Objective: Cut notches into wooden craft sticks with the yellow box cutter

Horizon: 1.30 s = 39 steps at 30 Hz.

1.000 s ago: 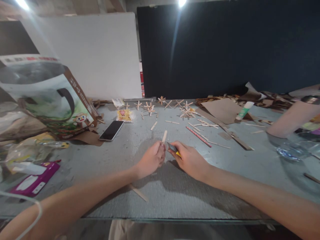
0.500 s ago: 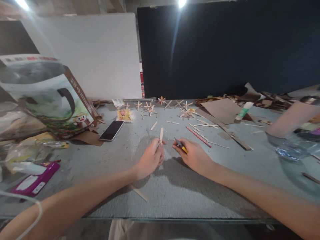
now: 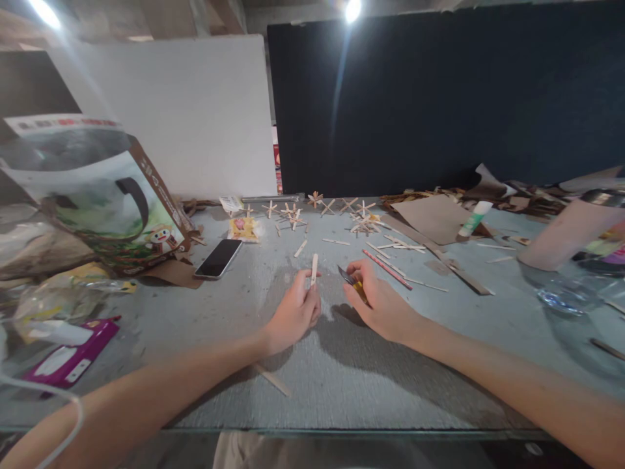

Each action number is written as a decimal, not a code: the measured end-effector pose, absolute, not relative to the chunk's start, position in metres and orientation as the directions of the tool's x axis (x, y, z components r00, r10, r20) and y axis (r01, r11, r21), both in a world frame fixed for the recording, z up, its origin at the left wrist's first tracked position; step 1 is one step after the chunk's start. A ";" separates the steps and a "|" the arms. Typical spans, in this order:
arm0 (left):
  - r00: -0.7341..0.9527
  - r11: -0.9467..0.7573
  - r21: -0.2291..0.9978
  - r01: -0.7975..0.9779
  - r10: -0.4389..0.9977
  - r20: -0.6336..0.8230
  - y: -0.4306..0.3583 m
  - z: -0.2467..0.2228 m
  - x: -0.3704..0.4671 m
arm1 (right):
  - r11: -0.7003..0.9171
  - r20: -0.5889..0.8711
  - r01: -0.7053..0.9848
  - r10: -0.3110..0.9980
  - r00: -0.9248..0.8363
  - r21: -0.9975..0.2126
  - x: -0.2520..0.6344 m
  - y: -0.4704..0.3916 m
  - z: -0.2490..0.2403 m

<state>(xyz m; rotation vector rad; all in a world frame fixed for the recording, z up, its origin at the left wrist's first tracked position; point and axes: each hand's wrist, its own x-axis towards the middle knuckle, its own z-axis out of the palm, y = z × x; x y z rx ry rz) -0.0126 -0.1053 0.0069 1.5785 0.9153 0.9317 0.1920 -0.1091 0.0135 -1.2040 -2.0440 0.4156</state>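
Observation:
My left hand [image 3: 295,309] is closed around a wooden craft stick [image 3: 314,268], whose rounded upper end points up and away from me. In my right hand [image 3: 383,301] is a yellow utility knife [image 3: 360,289]; its dark blade juts out to the left, toward the stick but apart from it. My right fingers wrap the knife's handle and hide most of it. Beyond the hands lie several loose craft sticks [image 3: 336,241] and small crossed-stick shapes [image 3: 291,215]. A red patterned strip [image 3: 387,270] rests right of the knife. Another stick [image 3: 273,379] lies under my left forearm.
To the left are a phone [image 3: 218,258], a large printed bag [image 3: 112,202] and a purple packet [image 3: 73,355]. On the right stand a pale bottle [image 3: 566,231] and a glue stick [image 3: 475,219] beside brown cardboard [image 3: 434,218]. Boards rise behind the table.
The knife has turned in my right hand, its blade now angled more to the left and my fingers lifted higher around it. My left hand keeps hold of the craft stick in nearly the same place.

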 end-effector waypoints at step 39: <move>0.440 -0.293 0.903 0.314 0.888 0.136 -0.112 0.009 -0.013 | 0.491 0.297 0.439 0.848 -0.439 -0.752 0.186 -0.119 0.020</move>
